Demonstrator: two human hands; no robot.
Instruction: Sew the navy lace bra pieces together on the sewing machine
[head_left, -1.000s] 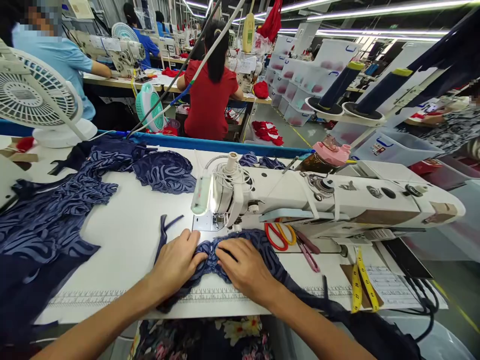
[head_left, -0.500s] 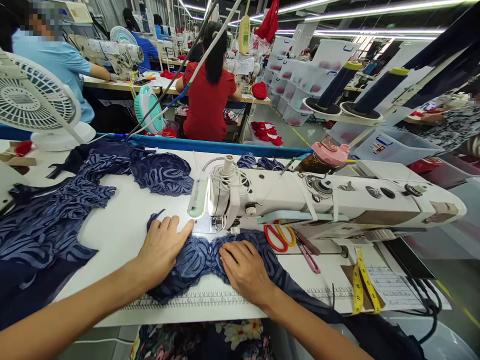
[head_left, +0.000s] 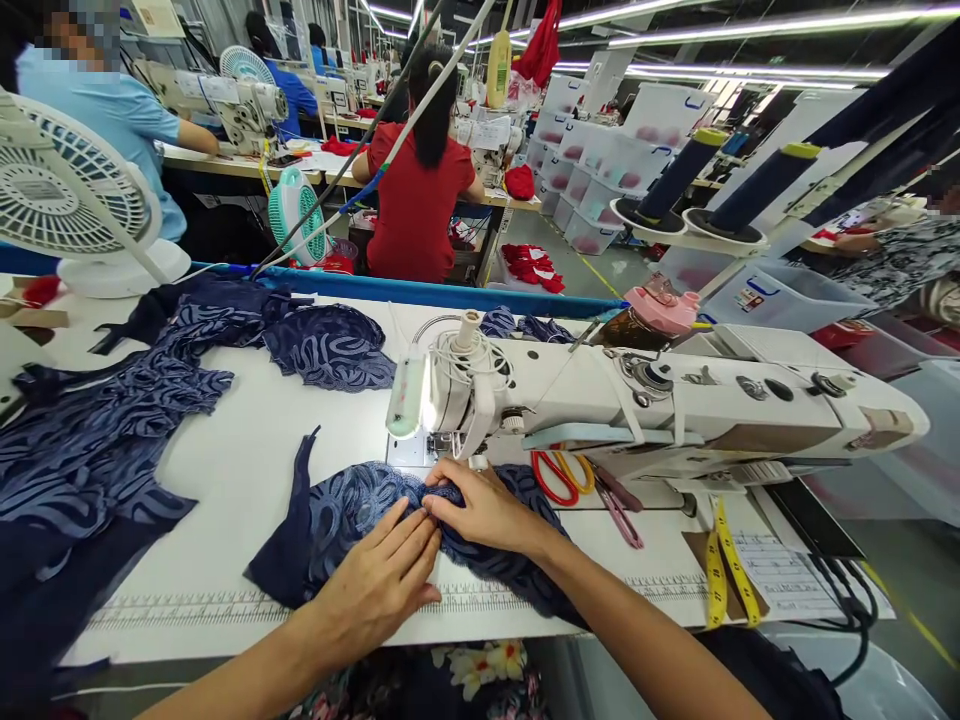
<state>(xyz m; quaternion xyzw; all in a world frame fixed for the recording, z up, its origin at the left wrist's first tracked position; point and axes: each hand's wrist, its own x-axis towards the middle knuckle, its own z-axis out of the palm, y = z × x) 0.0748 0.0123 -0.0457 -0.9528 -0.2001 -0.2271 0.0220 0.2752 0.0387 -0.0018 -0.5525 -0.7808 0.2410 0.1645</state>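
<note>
A navy lace bra [head_left: 341,510] lies across the table in front of the sewing machine [head_left: 577,385], just below its needle area. My right hand [head_left: 480,508] pinches the bra at its middle, between the cups, with thumb and index finger. Beside it, my left hand [head_left: 386,575] rests on the lower edge of the bra, fingers stretched out and their tips close to the right fingertips. Both hands cover part of the middle of the bra. Its dark left end is spread flat, with a strap pointing up.
More navy lace pieces [head_left: 112,430] are heaped at the left. Red-handled scissors [head_left: 553,478] and a yellow tape measure [head_left: 716,565] lie at the right. A ruler strip [head_left: 480,598] runs along the front edge. A white fan [head_left: 75,200] stands at back left; people sew beyond.
My left hand has come down and right from beside the needle plate to the middle of the bra. My right hand has moved up and now pinches there. The bra's left end has spread leftward.
</note>
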